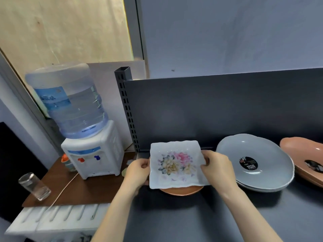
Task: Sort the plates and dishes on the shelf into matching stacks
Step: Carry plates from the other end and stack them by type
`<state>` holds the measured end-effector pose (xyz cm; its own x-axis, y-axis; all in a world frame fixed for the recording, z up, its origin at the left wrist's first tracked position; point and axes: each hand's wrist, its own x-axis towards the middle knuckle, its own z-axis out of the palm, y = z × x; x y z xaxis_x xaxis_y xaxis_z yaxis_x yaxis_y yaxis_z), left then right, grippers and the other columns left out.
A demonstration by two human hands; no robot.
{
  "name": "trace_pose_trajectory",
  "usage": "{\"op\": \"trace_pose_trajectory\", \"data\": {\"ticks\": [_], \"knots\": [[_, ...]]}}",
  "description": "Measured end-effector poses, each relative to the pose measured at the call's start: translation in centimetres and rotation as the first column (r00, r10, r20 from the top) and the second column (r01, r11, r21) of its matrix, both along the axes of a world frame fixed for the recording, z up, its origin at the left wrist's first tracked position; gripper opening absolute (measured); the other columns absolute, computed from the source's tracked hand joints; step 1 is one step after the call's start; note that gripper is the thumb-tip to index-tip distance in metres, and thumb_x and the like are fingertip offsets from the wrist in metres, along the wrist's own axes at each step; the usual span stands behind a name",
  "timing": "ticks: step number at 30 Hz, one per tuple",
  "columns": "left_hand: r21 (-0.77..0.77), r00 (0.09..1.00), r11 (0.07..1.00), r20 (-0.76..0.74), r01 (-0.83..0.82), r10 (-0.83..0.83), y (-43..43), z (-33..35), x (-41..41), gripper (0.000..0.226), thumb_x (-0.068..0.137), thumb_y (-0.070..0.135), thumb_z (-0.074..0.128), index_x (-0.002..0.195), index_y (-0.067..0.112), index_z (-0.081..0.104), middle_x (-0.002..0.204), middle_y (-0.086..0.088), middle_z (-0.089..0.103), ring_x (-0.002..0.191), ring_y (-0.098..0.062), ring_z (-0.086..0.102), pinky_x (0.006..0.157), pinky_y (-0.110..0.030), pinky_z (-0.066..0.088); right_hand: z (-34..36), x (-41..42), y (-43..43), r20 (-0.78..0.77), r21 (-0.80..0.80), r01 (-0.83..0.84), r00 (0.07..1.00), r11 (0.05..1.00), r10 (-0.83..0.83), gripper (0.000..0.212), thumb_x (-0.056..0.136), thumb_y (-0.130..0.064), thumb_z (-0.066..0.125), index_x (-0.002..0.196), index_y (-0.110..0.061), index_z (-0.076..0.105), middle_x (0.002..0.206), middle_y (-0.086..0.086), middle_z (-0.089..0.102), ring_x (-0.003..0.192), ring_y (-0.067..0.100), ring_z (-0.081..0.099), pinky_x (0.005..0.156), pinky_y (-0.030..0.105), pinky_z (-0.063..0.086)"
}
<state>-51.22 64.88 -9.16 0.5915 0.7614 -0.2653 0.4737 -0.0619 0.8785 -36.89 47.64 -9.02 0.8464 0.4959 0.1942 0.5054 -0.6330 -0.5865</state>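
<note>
Square white plate (176,165), wavy rim, floral print, both hands gripping.

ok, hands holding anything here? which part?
Both hands grip the square floral plate: left hand on its left edge, right hand on its right edge.

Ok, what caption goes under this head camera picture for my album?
Both hands, left hand and right hand, hold a square floral plate above a brown plate beside stacked grey dishes.
</note>
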Motion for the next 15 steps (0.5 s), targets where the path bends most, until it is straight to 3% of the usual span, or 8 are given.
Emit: {"op": "trace_pose_trajectory", "data": {"ticks": [4, 7, 9, 11, 13, 15], "knots": [[-0.072, 0.995, 0.997, 0.097, 0.017, -0.01, -0.7, 0.2, -1.3, 0.021, 0.092, 0.011, 0.057, 0.111, 0.008, 0.065, 0.097, -0.013, 0.073, 0.076, -0.022, 0.069, 0.044, -0.021, 0.049, -0.6, -1.4, -0.8, -0.029, 0.024, 0.068, 0.997, 0.997, -0.068, 0.033, 0.065, -0.002, 0.053, 0.091, -0.016, 0.069, 0.083, 0.003, 0.072, 0.081, 0.032, 0.061, 0.061, 0.034, 0.047], [-0.136, 0.987, 0.99, 0.16, 0.033, -0.011, -1.2, 0.6, -2.1, 0.022, 0.093, 0.009, 0.057, 0.114, 0.006, 0.063, 0.096, -0.014, 0.073, 0.07, -0.023, 0.069, 0.042, -0.021, 0.049, -0.6, -2.2, -1.7, -0.087, 0.031, 0.105, 0.991, 0.994, -0.102, 0.02, 0.064, -0.006, 0.054, 0.076, -0.015, 0.066, 0.069, 0.0, 0.067, 0.07, 0.026, 0.057, 0.059, 0.034, 0.047], [-0.138, 0.983, 0.99, 0.182, 0.034, -0.008, -1.4, 1.3, -2.4, 0.021, 0.093, 0.009, 0.056, 0.113, 0.007, 0.063, 0.094, -0.014, 0.073, 0.068, -0.023, 0.07, 0.042, -0.023, 0.05, -0.3, -2.5, -2.3, -0.094, 0.059, 0.127, 0.988, 0.99, -0.122, 0.01, 0.062, -0.007, 0.055, 0.056, -0.015, 0.053, 0.051, -0.001, 0.051, 0.056, 0.02, 0.042, 0.051, 0.032, 0.037], [-0.136, 0.976, 0.99, 0.217, 0.031, -0.001, -1.3, 2.1, -2.6, 0.019, 0.091, 0.007, 0.057, 0.108, 0.012, 0.063, 0.093, -0.012, 0.072, 0.069, -0.025, 0.071, 0.044, -0.025, 0.053, 0.0, -2.6, -3.0, -0.088, 0.113, 0.166, 0.984, 0.98, -0.156, 0.015, 0.063, -0.008, 0.056, 0.052, -0.011, 0.046, 0.05, 0.007, 0.039, 0.055, 0.017, 0.026, 0.049, 0.031, 0.025], [-0.129, 0.968, 0.991, 0.253, 0.045, -0.011, -1.4, 2.7, -2.7, 0.018, 0.09, 0.005, 0.058, 0.1, 0.019, 0.064, 0.09, -0.009, 0.073, 0.07, -0.025, 0.073, 0.048, -0.029, 0.056, 0.4, -2.8, -4.0, -0.144, 0.157, 0.214, 0.971, 0.964, -0.192, 0.007, 0.065, -0.011, 0.057, 0.059, -0.008, 0.061, 0.058, 0.014, 0.049, 0.055, 0.014, 0.029, 0.051, 0.029, 0.027], [-0.118, 0.957, 0.991, 0.288, 0.063, -0.027, -1.9, 3.2, -2.5, 0.02, 0.089, 0.004, 0.058, 0.1, 0.02, 0.065, 0.09, -0.007, 0.074, 0.071, -0.024, 0.073, 0.051, -0.032, 0.058, 0.9, -2.9, -5.1, -0.244, 0.236, 0.263, 0.948, 0.935, -0.205, 0.009, 0.067, -0.012, 0.06, 0.066, -0.011, 0.068, 0.058, 0.007, 0.061, 0.054, 0.014, 0.045, 0.053, 0.027, 0.037]]}}
